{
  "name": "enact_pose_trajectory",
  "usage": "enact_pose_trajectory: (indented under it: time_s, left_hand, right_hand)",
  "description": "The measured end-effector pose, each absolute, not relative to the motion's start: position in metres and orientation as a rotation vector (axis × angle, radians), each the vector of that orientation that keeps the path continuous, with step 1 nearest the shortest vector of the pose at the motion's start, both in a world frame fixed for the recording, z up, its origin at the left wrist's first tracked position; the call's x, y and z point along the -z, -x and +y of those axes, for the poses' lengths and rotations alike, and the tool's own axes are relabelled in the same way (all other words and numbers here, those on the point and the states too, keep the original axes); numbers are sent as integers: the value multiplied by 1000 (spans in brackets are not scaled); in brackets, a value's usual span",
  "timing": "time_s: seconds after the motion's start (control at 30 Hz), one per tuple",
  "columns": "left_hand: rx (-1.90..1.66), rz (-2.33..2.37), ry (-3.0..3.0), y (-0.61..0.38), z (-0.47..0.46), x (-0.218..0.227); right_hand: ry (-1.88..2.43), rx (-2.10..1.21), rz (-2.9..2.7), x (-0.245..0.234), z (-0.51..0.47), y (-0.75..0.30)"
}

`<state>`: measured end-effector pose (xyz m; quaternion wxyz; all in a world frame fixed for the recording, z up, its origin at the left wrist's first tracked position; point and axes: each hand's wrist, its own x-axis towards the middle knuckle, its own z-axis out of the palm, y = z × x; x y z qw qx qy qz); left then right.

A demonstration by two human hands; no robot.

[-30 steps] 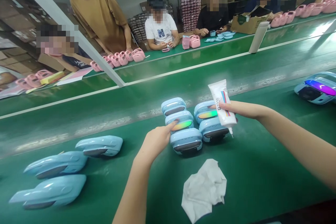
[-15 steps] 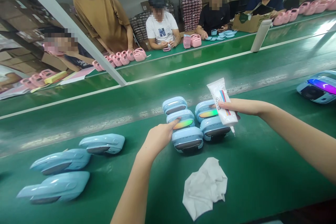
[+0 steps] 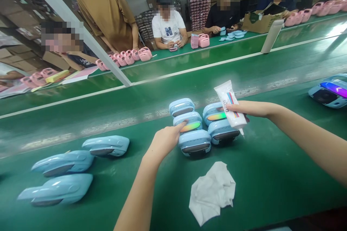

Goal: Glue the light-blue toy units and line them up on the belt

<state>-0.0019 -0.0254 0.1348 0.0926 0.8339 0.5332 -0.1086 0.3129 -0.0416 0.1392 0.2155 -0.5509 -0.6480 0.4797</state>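
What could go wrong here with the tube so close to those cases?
The tube in the right hand has its nozzle pointing down just beside a blue case, so a drip could mark that case or the belt. The cases stand tightly grouped, and the left hand rests on a striped case; a slip might knock its neighbours out of place.
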Motion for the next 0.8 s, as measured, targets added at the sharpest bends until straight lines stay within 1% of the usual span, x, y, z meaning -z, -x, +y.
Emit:
enact_pose_trajectory:
  time_s: [0.1,0.37,0.8]
  left_hand:
    - [366,1592,-2518,-1,-24,-137]
    - [426,1605,-2548,-4,-23,-139]
    - [374,1608,-2499,-1,-25,-137]
  right_hand:
    - [1499,-1515,-1875,-145,-40,-311]
    - [1442,-1496,-2087,-156,-40,-300]
    - [1471,-1497,-2072,-152,-40,-300]
